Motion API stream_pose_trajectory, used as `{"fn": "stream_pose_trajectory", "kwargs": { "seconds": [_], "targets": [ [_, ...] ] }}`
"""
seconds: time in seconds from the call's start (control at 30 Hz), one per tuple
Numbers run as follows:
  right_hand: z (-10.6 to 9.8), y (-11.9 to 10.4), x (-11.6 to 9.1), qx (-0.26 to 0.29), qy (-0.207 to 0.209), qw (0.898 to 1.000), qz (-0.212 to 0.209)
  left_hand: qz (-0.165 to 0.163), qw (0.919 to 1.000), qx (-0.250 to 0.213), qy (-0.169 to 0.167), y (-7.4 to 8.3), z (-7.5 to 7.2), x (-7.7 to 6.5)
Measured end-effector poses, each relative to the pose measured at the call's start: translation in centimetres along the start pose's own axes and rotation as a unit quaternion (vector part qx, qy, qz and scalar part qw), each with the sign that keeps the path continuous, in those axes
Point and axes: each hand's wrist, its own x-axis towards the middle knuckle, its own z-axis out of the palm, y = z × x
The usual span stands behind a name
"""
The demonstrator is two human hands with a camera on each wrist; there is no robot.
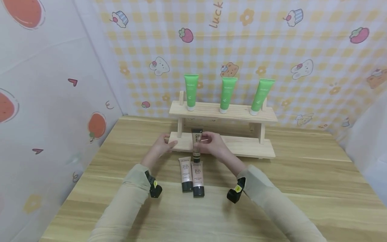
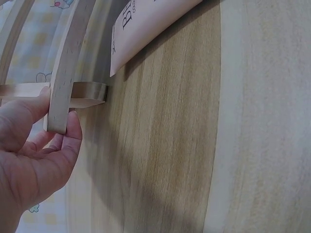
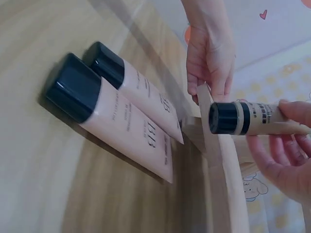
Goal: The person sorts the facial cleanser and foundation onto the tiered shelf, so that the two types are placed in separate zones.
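Note:
My right hand (image 1: 213, 144) pinches a small beige tube with a black cap (image 1: 197, 143) between thumb and fingers. In the head view this tube stands cap down, overlapping the lower board of the wooden two-tier shelf (image 1: 242, 147). The right wrist view shows its black cap end in front of the board's edge. My left hand (image 2: 46, 150) grips the left end of that lower board, thumb on top and fingers underneath. Two pink BB cream tubes, one on the left (image 1: 185, 174) and one on the right (image 1: 198, 178), lie side by side on the table below the shelf.
Three green tubes, left (image 1: 191, 90), middle (image 1: 227, 94) and right (image 1: 261, 95), stand on white caps on the upper board (image 1: 208, 110). Behind the wood-grain table (image 1: 302, 174) hangs a checked cloth (image 1: 211, 50); a white printed cloth (image 1: 54, 84) covers the left side.

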Motion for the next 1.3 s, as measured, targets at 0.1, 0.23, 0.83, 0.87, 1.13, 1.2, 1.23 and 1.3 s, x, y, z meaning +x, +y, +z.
{"fn": "stream_pose_trajectory", "kwargs": {
  "seconds": [0.1, 0.23, 0.83, 0.87, 1.13, 1.2, 1.23, 1.3],
  "targets": [
    [0.1, -0.2, 0.8, -0.037, 0.022, 0.998, -0.038, 0.001, 1.0, -0.001, 0.003, 0.1, 0.1, -0.1],
    [0.5, -0.4, 1.9, -0.055, 0.054, 0.994, -0.078, 0.003, 1.0, -0.003, 0.001, 0.1, 0.1, 0.0],
    [1.7, 0.0, 4.5, -0.046, 0.09, 0.991, -0.088, -0.015, 0.9999, 0.002, 0.004, 0.3, 0.0, -0.2],
    [1.7, 0.0, 4.5, -0.046, 0.086, 0.991, -0.09, -0.015, 0.9999, 0.001, 0.005, 0.4, 0.0, -0.2],
    [1.8, 0.0, 4.5, -0.056, 0.06, 0.99, -0.113, -0.017, 0.9998, 0.0, 0.008, 0.3, 0.0, 0.0],
    [1.8, 0.2, 4.4, -0.055, 0.06, 0.99, -0.114, -0.019, 0.9998, 0.001, 0.007, 0.2, 0.0, 0.0],
    [1.8, 0.2, 4.4, -0.054, 0.059, 0.99, -0.114, -0.02, 0.9998, 0.003, 0.008, 0.2, 0.0, 0.0],
    [1.8, 0.4, 4.4, -0.053, 0.058, 0.991, -0.111, -0.017, 0.9998, 0.005, 0.007, 0.2, 0.0, 0.0]
  ]
}}
